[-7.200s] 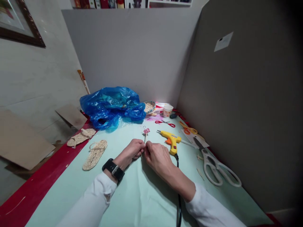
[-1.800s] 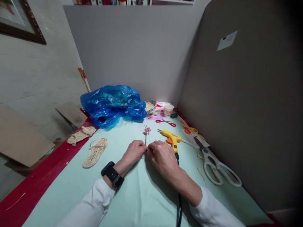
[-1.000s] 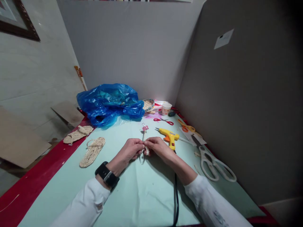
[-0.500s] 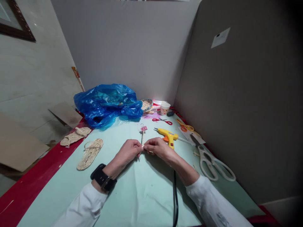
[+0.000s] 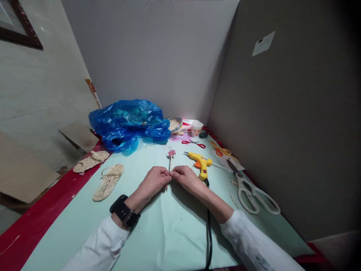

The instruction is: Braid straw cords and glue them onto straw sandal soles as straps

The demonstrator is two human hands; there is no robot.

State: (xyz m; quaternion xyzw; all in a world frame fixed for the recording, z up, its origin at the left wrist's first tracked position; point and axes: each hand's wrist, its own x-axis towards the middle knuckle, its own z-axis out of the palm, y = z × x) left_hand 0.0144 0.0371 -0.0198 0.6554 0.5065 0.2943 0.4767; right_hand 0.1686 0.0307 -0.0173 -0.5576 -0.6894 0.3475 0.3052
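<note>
My left hand (image 5: 157, 178) and my right hand (image 5: 186, 178) meet near the middle of the table, fingertips pinched. Between them runs a thin pale braided cord (image 5: 170, 162), closed in both sets of fingers. A pink binder clip (image 5: 171, 153) grips the cord's far end on the table. Its near end is mostly hidden by my fingers. Just beyond my right hand lies a yellow hot glue gun (image 5: 200, 162) with an orange trigger. To the left, a small woven straw sandal (image 5: 108, 183) lies on the pale green cover, and another straw sandal (image 5: 90, 162) sits behind it at the table's edge.
A crumpled blue plastic bag (image 5: 129, 122) fills the back left. Beside it are a woven basket (image 5: 176, 124), a paper cup (image 5: 197, 129) and red scissors (image 5: 193, 143). Along the right lie orange scissors (image 5: 220, 149) and large white-handled scissors (image 5: 251, 192). A black cable (image 5: 209, 233) runs toward me.
My right hand has shifted slightly left and closer to my left hand, uncovering more of the glue gun's handle and cable. Both hands still pinch the cord.
</note>
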